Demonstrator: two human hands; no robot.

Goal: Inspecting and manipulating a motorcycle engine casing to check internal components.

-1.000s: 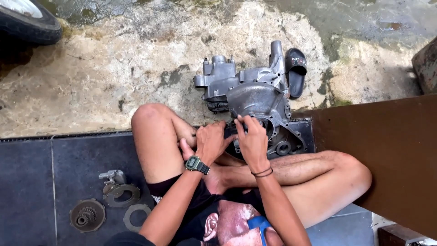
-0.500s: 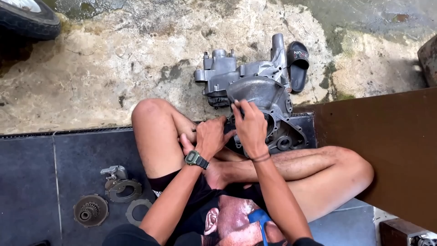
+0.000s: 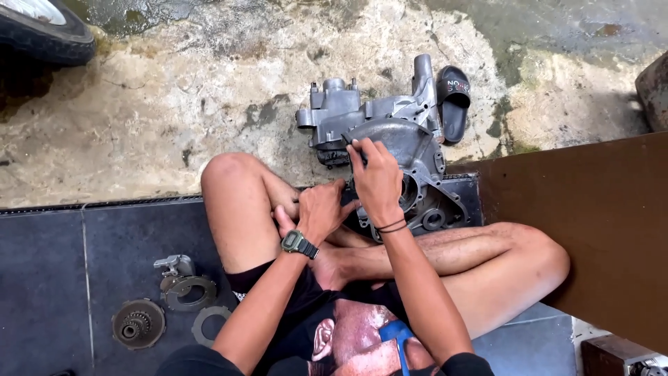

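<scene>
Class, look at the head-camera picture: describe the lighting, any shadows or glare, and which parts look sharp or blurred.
Head view: soft, even daylight with no hard shadows; a dull sheen on the metal engine case but no strong glare; the left hand, right hand and the gears on the dark tiles look sharp; the tyre at the top corner is cut off by the frame edge.

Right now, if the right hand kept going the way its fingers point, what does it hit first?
The right hand already rests on the grey engine casing, fingers pointing away from the body. Straight on lies more casing, likely its raised upper housing; depth is unclear from above.
</scene>
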